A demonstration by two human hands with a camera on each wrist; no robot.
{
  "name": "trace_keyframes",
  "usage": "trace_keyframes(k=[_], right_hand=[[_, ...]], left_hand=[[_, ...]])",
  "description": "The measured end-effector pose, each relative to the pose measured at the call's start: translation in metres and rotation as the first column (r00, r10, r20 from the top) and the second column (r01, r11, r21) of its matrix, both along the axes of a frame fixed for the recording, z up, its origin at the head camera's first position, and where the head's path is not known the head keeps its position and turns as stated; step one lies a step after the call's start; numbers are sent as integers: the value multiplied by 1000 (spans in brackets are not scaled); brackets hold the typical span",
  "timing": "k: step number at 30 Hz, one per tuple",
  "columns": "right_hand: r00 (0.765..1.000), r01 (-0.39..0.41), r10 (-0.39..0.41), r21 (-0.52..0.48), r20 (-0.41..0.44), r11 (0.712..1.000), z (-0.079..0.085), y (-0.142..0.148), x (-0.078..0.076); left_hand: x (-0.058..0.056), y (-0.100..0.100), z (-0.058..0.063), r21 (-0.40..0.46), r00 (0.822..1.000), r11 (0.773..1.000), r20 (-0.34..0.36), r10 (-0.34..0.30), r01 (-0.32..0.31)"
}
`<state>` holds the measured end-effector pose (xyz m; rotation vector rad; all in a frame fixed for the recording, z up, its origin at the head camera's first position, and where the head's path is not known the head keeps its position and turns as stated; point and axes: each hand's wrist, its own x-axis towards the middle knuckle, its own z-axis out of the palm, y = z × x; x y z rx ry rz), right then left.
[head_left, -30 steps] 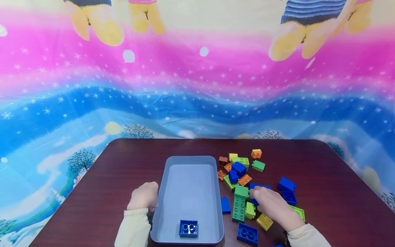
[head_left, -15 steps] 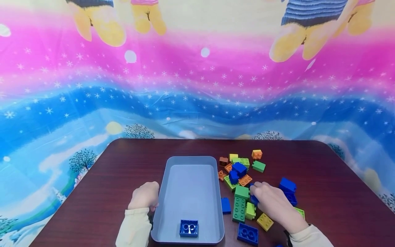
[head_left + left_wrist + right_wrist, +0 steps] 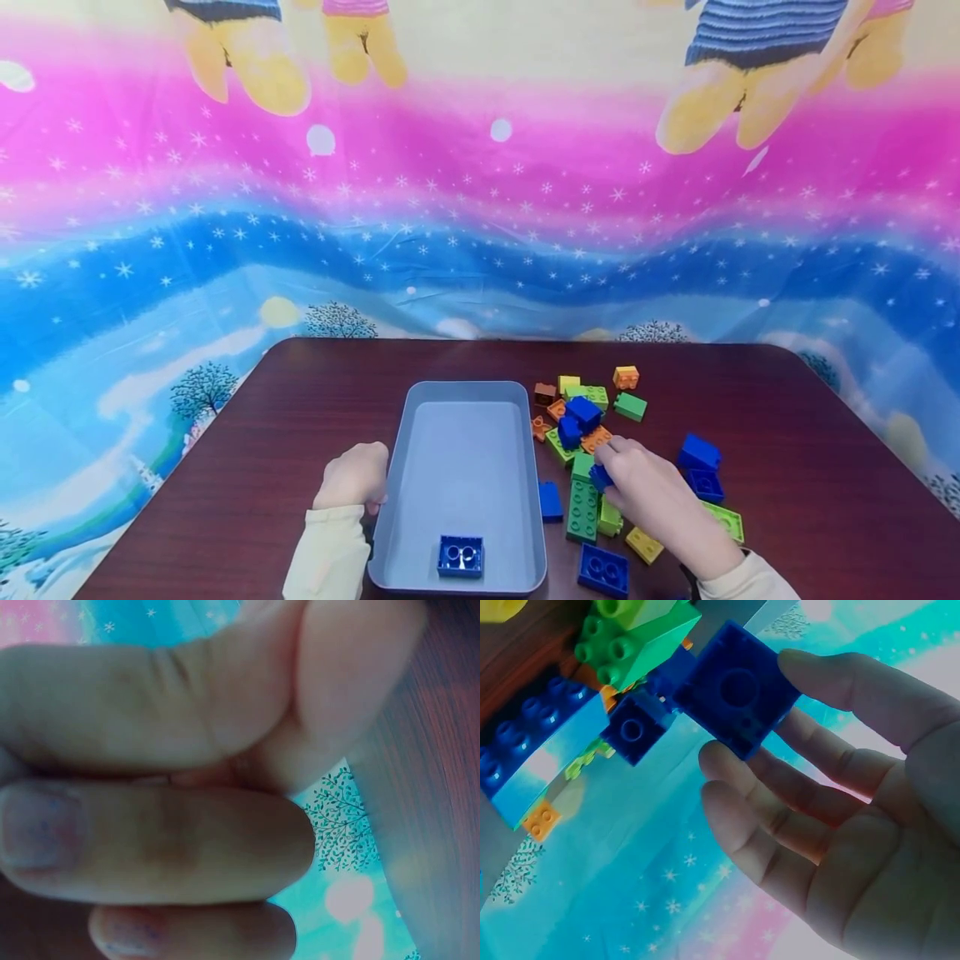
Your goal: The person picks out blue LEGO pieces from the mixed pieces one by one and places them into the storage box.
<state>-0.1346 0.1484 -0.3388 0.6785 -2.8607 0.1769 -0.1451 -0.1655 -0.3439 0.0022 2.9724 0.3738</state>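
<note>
My right hand (image 3: 647,500) pinches a small blue building block (image 3: 739,690) between thumb and fingers. In the right wrist view its hollow underside with one round tube faces the camera. The head view puts it over a stack of green blocks (image 3: 582,507), partly covered by the hand. To the left, a grey tray (image 3: 381,508) lies lengthwise, with an upturned dark blue block (image 3: 461,557) in its near end. Right beside the tray's left wall is my left hand (image 3: 352,477), its fingers curled in. The left wrist view shows nothing in those fingers.
Loose blocks lie right of the tray: a mixed heap with a blue block (image 3: 583,412) on top, two blue ones farther right, a yellow block (image 3: 643,545) and an upturned blue block (image 3: 603,571) near the front. A printed cloth (image 3: 480,208) hangs behind the dark table (image 3: 337,375).
My right hand has lifted the small blue block from among the others and moved slightly left with it, over the green blocks. The left hand stays beside the tray.
</note>
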Motion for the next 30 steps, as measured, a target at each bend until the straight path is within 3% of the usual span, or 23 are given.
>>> trace_keyframes(k=[6, 17, 30], right_hand=[[1000, -14, 14, -26, -15, 1000, 1, -9, 2], [986, -118, 110, -63, -121, 991, 2, -25, 2], [982, -180, 172, -111, -78, 977, -2, -41, 3]], left_hand=[[0, 0, 0, 4, 1000, 1000, -5, 0, 0], [1, 0, -1, 1, 1000, 1000, -19, -5, 5], [0, 0, 0, 13, 1000, 1000, -26, -1, 1]])
